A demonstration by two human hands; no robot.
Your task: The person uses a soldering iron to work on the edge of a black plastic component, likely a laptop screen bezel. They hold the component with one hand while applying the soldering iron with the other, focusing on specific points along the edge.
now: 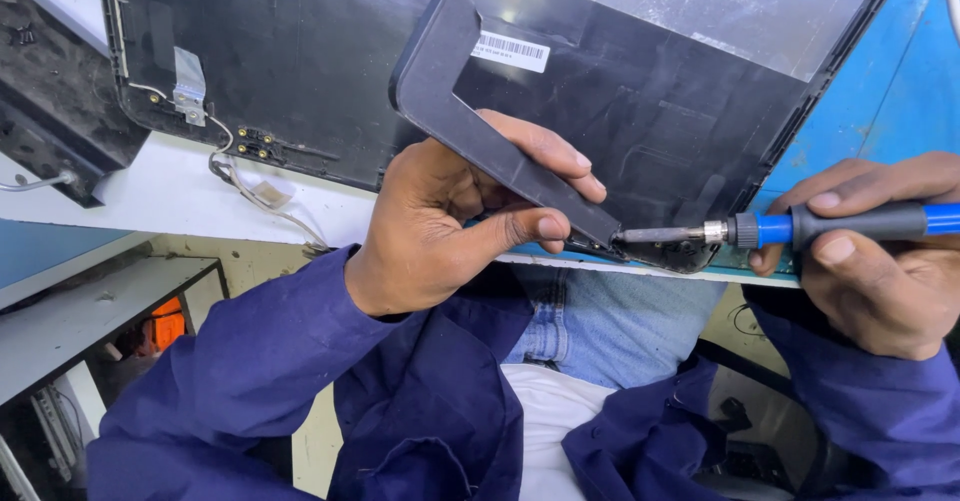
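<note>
I have the left hand (450, 211) clamped on a flat, dark plastic bezel strip (480, 131), L-shaped with a bent upper end, thumb below and fingers (555, 156) wrapped over its top edge. Its lower end meets the near corner of the laptop lid (330, 71), a wide black shell lying inside-up on the tabletop (180, 201), matt and scuffed, with a dusty grey panel across its far half.

My right hand (870, 261) is closed around a soldering iron (800, 227), blue handle with a black rubbery grip, a metal collar and a dull grey tip. The tip lies level and touches the lid's corner right where the strip ends.

I judge the step in hand to be heating that corner joint where strip and shell meet. The next move seems to call for a steady tip on one small spot and firm pressure from the left hand, since thin plastic could warp.

A small metal hinge bracket (188, 86) and thin loose wires (255, 196) sit at the lid's far-left corner.
</note>
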